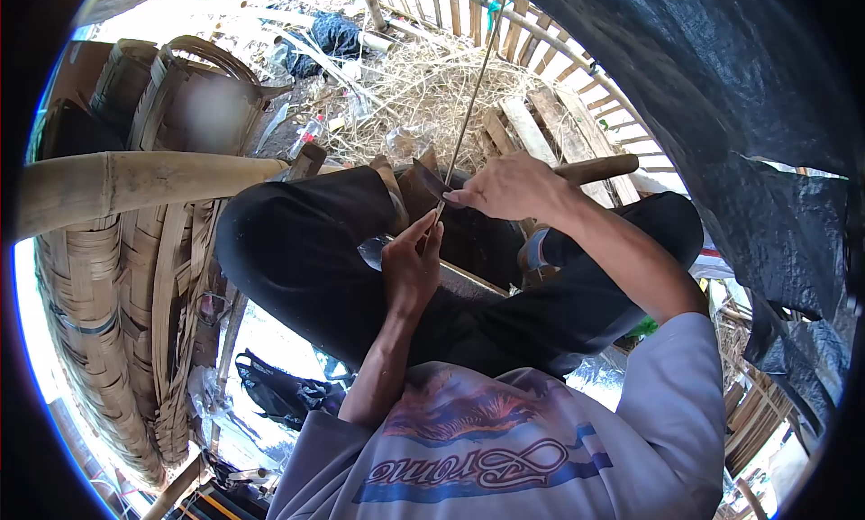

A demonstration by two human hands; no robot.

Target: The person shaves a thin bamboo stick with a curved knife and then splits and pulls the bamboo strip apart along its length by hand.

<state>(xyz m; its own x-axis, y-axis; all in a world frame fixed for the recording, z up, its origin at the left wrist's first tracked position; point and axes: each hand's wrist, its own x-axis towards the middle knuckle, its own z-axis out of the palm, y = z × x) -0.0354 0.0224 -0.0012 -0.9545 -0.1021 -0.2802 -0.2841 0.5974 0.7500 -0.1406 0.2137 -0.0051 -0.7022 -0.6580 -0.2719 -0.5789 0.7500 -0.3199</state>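
Note:
My right hand (515, 188) is closed round the handle of a knife, which the fingers hide. The dark knife blade (431, 179) points up and to the left, lying against a long thin bamboo strip (470, 103). Just below the blade, my left hand (414, 260) pinches the strip's pale near end between thumb and fingers. From there the strip runs forward and slightly right, up to the top of the view. Both hands are above my lap, between my bent knees in black trousers.
A thick bamboo pole (153, 179) crosses at the left, by woven bamboo baskets (90, 295). Shavings (450, 78) cover the ground ahead, with wooden slats (532, 128) and a black plastic bag (335, 35). A bamboo fence (532, 42) and a black tarp (703, 78) stand right.

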